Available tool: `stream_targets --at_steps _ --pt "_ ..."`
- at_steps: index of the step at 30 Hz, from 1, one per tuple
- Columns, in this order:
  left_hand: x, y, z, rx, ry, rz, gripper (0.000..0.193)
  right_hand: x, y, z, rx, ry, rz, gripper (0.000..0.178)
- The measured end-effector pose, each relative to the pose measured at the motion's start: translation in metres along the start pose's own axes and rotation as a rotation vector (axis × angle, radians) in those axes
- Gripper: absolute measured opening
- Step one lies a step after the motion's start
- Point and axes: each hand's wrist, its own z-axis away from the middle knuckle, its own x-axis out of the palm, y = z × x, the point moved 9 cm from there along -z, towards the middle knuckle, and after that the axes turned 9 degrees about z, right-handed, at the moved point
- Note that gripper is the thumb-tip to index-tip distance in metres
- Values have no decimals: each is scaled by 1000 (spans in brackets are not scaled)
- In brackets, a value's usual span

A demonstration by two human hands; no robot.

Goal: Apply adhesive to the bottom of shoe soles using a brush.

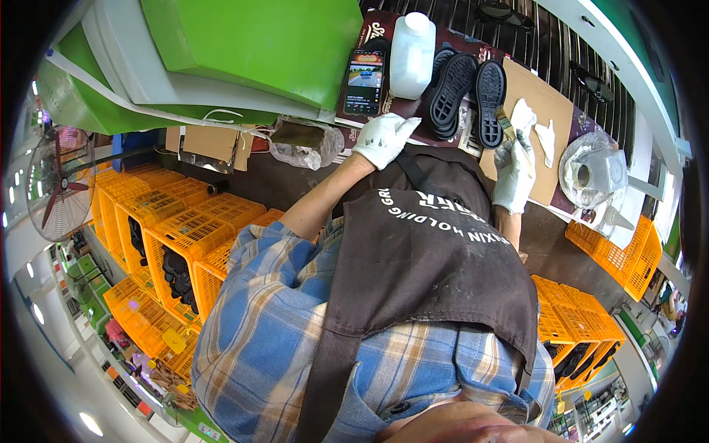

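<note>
The dark maroon tabletop (452,33) carries, on the left, a phone (364,83) and a white jug (411,63); in the middle, black shoe soles (450,90); on the right, a cardboard sheet (543,184).

Left grip (382,140): gloved, loosely curled | left forearm (325,196): bare, slanting forward-right | right grip (515,171): gloved, pinched closed

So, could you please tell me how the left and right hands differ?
The right hand grips a brush, while the left hand shows no tool. The right hand is beside the rightmost black sole; the left hand is nearer the phone. Both wear smudged white gloves.
</note>
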Motion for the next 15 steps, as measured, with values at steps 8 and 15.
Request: stream_targets --at_steps 8,15 --pt "-3 3 0 27 22 16 53 0 2 -3 -6 -12 -10 34" --pt "-1 2 0 6 -11 -27 44 0 4 -2 7 -13 -28 34"
